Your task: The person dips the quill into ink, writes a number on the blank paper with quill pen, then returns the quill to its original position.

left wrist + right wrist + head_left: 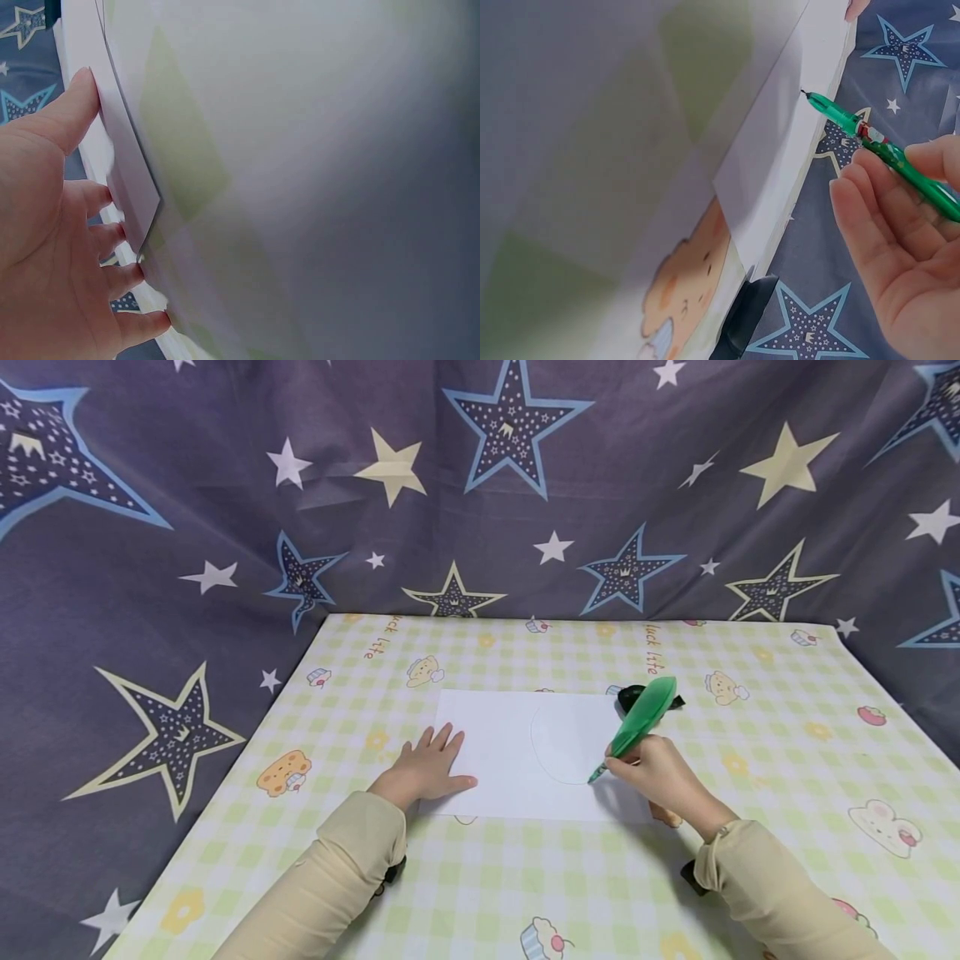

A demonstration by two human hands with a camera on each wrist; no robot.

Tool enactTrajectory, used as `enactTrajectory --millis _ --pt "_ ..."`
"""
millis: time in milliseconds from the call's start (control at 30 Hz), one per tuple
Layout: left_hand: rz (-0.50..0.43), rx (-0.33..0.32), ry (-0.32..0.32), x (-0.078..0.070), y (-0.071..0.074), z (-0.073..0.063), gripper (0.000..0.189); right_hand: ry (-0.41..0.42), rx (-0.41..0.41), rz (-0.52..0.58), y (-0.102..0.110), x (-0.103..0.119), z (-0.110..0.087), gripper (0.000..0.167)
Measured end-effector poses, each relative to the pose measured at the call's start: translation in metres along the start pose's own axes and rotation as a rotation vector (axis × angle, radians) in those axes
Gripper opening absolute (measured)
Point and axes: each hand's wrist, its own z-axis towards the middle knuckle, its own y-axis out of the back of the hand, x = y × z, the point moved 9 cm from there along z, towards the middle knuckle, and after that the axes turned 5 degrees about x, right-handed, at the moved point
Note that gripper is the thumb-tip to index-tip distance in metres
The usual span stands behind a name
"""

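Observation:
A white sheet of paper (495, 752) lies on the table, bearing a thin, faint curved line (556, 777) on its right half. My left hand (427, 768) rests with spread fingers on the sheet's left edge. In the left wrist view, its thumb (79, 109) and fingertips lie along the paper's border. Over the right half, my right hand (660, 772) pinches a green pen (641, 722) with a broad, leaf-shaped top. The pen's tip meets the lower end of the curve. The right wrist view shows the pen's green barrel (885, 150), with a small red and white figure on it.
A checked, cartoon-printed cloth (465, 893) covers the table. Behind the pen's top, a black object (628, 695) sits by the paper's far right corner. A dark curtain with stars (480, 552) hangs behind the table and on its left and right.

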Motion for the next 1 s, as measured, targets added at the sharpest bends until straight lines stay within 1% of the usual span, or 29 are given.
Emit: enactTrajectory --millis 400,733,1000 --pt "-0.01 0.002 0.005 0.001 -0.001 -0.001 0.081 -0.023 -0.023 -0.022 0.006 -0.004 -0.001 0.006" --pt "-0.016 -0.004 -0.005 -0.001 0.001 -0.001 0.078 -0.069 -0.03 -0.014 0.01 -0.01 0.001 0.007" --pt "-0.025 -0.004 -0.009 -0.003 0.002 -0.004 0.078 -0.064 -0.06 -0.027 0.014 -0.015 0.002 0.008"
